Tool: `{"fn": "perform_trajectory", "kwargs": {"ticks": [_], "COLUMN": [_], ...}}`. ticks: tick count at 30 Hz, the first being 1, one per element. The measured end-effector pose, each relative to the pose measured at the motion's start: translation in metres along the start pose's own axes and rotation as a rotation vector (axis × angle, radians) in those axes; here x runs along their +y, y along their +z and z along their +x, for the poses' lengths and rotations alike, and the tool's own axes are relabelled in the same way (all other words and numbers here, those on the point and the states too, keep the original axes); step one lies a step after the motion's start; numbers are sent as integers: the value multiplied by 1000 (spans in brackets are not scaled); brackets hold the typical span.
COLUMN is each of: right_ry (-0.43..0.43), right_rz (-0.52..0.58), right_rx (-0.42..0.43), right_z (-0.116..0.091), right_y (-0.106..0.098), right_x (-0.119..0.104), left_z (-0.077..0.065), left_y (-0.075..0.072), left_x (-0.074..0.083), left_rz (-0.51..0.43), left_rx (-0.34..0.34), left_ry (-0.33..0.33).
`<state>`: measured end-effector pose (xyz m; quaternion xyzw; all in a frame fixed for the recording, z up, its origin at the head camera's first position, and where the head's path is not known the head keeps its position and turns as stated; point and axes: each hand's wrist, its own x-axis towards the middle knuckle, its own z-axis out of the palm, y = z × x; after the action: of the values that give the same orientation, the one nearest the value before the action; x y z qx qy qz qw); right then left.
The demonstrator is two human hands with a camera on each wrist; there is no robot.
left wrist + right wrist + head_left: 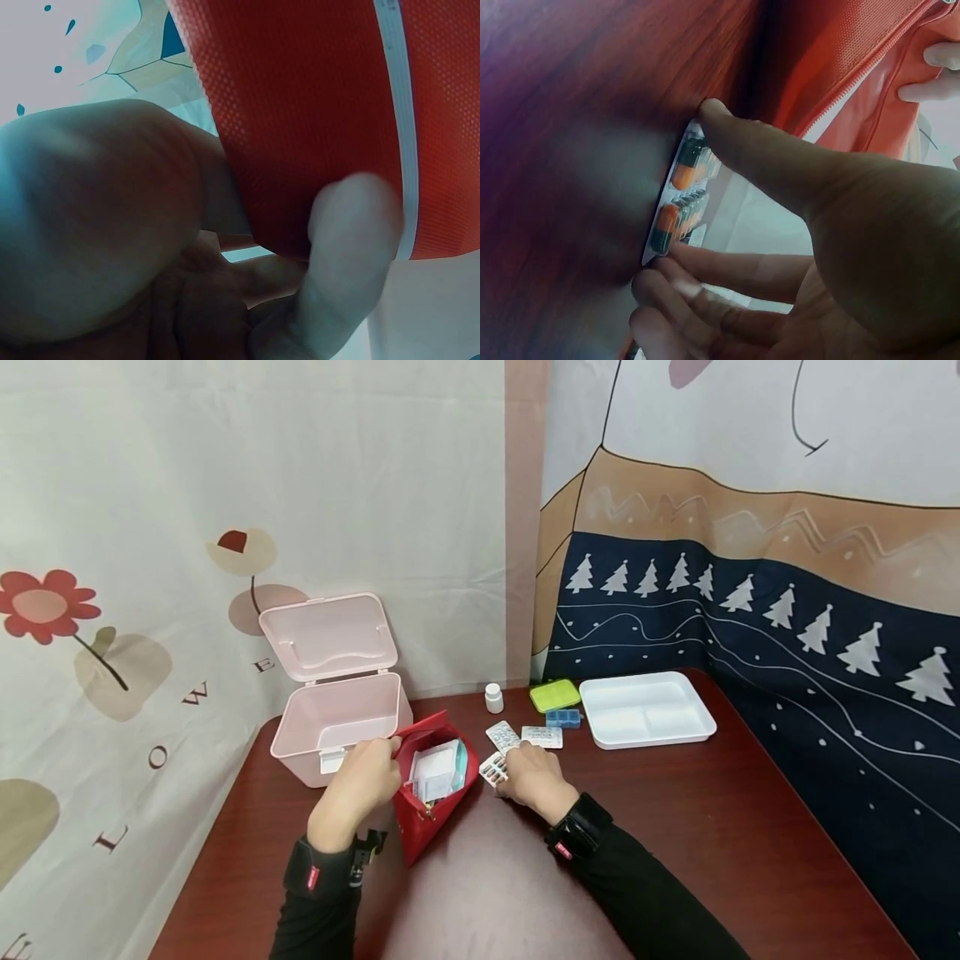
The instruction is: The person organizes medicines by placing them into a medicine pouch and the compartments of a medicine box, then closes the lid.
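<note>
My left hand point(363, 787) grips the left rim of a red zip pouch point(420, 833), pinching its fabric point(300, 97) between thumb and fingers. The pouch gapes, showing a white and teal packet point(435, 768) and other items partly hidden inside. My right hand point(536, 783) holds a blister pack of green and orange capsules point(686, 169) by its edges, thumb at one end and fingertips at the other. That pack is low at the tabletop, right of the pouch. Just beyond the right hand lie a silver blister pack point(502, 737) and another flat blister pack point(542, 737).
A pink box point(300, 764) with its lid raised stands behind my left hand. Along the back are a white bottle point(493, 697), a green case point(555, 695), a small blue pill case point(563, 718) and a white divided tray point(652, 739). Patterned cloth hangs behind the table point(712, 827).
</note>
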<state>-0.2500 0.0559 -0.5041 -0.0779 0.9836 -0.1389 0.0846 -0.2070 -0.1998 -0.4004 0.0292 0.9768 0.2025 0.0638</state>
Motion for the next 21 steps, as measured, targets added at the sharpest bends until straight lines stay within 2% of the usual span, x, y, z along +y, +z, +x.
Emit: {"fn": "perform_trajectory", "kwargs": {"ticks": [9,16,21], "right_ry": [-12,-6,-9], "right_rz": [29,56,78], "right_rx": [-31,-51,-35], "right_z": [1,1,0], "right_y": [-1,-3,-9], "right_x": [2,2,4], "left_z": [0,-2,-1], "left_y": [0,-2,-2], "left_x": [-1,1,-1], "left_rz": [18,10,-4], "left_rx": [3,4,-2], "left_ry": [18,3,11]}}
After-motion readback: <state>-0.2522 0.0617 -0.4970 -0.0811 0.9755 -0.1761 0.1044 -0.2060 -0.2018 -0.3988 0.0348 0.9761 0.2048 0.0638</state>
